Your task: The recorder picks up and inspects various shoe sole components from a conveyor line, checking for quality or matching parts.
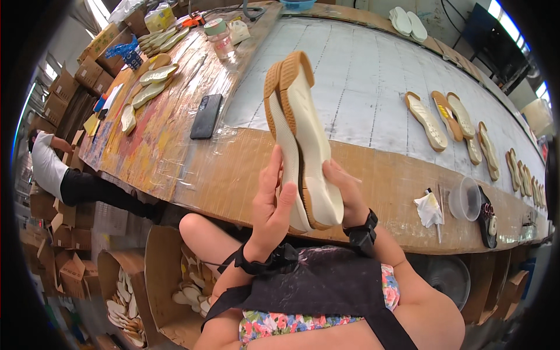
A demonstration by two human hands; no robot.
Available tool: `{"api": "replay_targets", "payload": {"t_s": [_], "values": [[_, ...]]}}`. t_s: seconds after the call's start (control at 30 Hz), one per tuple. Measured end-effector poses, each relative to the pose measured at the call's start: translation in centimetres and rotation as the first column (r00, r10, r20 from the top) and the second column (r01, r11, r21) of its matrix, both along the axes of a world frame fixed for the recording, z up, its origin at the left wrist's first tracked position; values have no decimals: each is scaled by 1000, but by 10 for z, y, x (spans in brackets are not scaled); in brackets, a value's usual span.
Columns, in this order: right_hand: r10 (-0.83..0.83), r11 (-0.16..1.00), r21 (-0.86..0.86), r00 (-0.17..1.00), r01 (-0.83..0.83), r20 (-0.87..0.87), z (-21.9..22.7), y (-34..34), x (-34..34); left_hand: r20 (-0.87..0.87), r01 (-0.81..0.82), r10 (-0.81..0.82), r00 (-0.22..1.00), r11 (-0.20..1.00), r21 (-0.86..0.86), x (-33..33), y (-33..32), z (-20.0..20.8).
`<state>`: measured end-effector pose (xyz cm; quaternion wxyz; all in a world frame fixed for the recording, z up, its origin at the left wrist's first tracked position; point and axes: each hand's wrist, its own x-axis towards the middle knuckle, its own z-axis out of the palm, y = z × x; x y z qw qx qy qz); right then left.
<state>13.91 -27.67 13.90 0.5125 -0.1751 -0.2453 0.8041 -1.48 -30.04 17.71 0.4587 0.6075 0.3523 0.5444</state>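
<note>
beside bench (149, 151): cartons (157, 274) — loose soles (121, 300) inside | left grip (273, 209), right grip (350, 191) — half-curled, holding sole pair (312, 128)

The worktable (160, 146) is carrying a dark phone (206, 116), a jar (220, 43), a plastic tub (465, 199) (a crumpled tissue (429, 209) is lying nearby) and several shoe soles (426, 122).

I'd call this a shoe workshop: loose soles (426, 121) line the worktop (344, 76) toward its right edge, and more lie in cardboard boxes (158, 262) below its near edge. I also see cartons (88, 73) stacked beyond its left edge and a white-smudged black apron (332, 277).
</note>
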Motion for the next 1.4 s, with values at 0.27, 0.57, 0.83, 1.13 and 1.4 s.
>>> {"api": "replay_targets", "payload": {"t_s": [0.27,0.57,0.83,1.13,1.4], "values": [[-163,955,297,821,-9,547,-73,23,-5,289,188,12,957,735,-651,-24,25,-98],[-684,313,891,-572,329,452,-91,131,244,-392,-445,391,833,894,-52,-46,16,-161],[23,208,301,-312,931,950,-146,131,404,-564,-487,486,668,858,163,-35,13,-165],[55,642,629,-845,438,532,-146,163,486,-668,-392,462,583,880,266,-13,11,-139],[152,835,398,-856,379,494,-123,169,520,-689,-370,453,566,886,278,0,16,-131]]}}
